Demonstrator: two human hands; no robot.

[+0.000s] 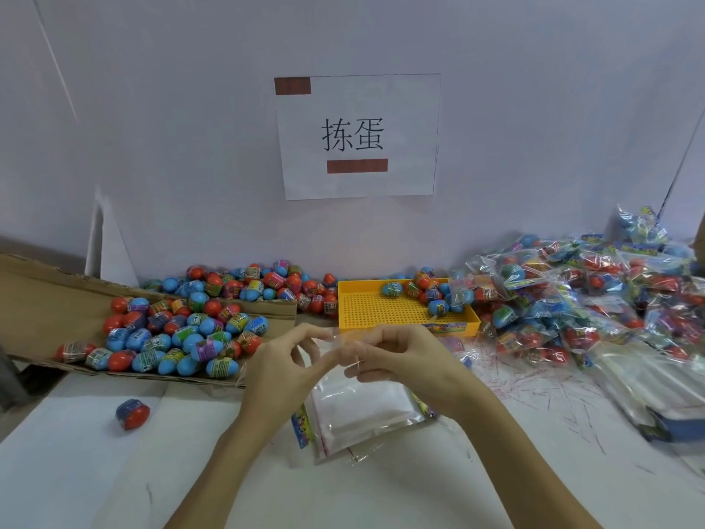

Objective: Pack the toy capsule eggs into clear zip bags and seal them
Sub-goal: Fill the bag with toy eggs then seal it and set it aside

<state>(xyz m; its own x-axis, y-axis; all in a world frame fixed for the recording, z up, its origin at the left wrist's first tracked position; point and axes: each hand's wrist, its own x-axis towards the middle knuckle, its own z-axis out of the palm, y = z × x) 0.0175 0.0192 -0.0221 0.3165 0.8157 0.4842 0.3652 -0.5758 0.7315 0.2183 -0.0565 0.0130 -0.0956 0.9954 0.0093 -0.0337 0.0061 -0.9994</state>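
Both hands meet above the white table (381,490), each pinching the top edge of one clear bag (332,343) between thumb and fingertips. The left hand (280,362) holds the bag's left side, with its thumb and forefinger closed on the film and the other fingers curled loosely. The right hand (396,357) holds the bag's right side the same way, with its fingers bent over the edge. The bag hangs down between the two hands, and whether anything lies inside it cannot be told.

Just below the hands, a stack of empty bags (362,414) lies flat on the table, with a colourful printed strip along its left edge. To the left of the left hand, a cardboard sheet (42,299) carries a heap of red and blue eggs (171,334). More eggs (259,284) are piled against the wall beyond it. One single egg (132,413) lies alone on the table, below and well left of the left hand.

Just beyond the right hand sits a yellow tray (381,311) with a few eggs in its far right corner. To the right of the right hand, a large pile of filled bags (580,295) spreads over the table. A paper sign (358,135) with two printed characters hangs on the wall above the hands
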